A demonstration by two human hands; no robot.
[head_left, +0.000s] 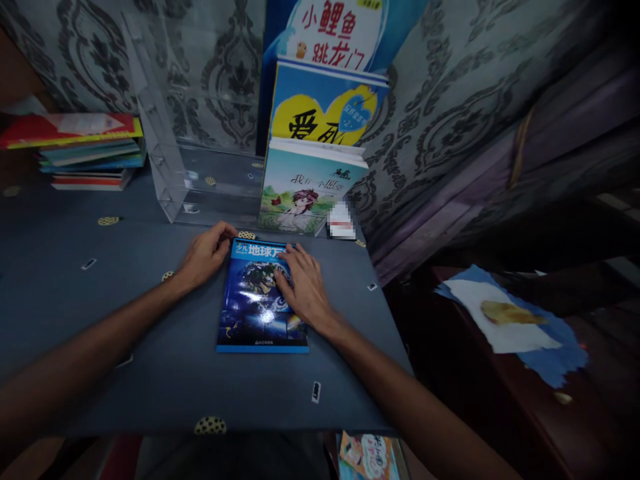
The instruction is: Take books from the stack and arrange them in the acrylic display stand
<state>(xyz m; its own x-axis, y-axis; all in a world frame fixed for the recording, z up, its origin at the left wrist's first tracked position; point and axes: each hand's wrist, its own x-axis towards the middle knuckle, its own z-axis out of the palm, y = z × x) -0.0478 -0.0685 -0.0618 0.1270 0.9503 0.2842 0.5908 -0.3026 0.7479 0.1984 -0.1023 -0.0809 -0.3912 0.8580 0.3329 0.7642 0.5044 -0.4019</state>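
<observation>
A dark blue book (257,300) with a globe on its cover lies flat on the grey-blue tablecloth (165,373). My right hand (306,287) rests on the upper right of the cover, its fingers spread. At the book's upper left corner is my left hand (207,253), its fingers curled together; whether they pinch the book's edge is too small to tell. Behind the book, a clear rack (173,167) holds upright books in its right part, among them a green one (305,193) in front and a blue and yellow one (325,100) behind.
A stack of books (93,157) lies at the back left. Patterned curtains (440,107) hang behind the table. Another book (367,457) shows below the front edge. To the right, a blue cloth (550,357) lies on a dark red surface.
</observation>
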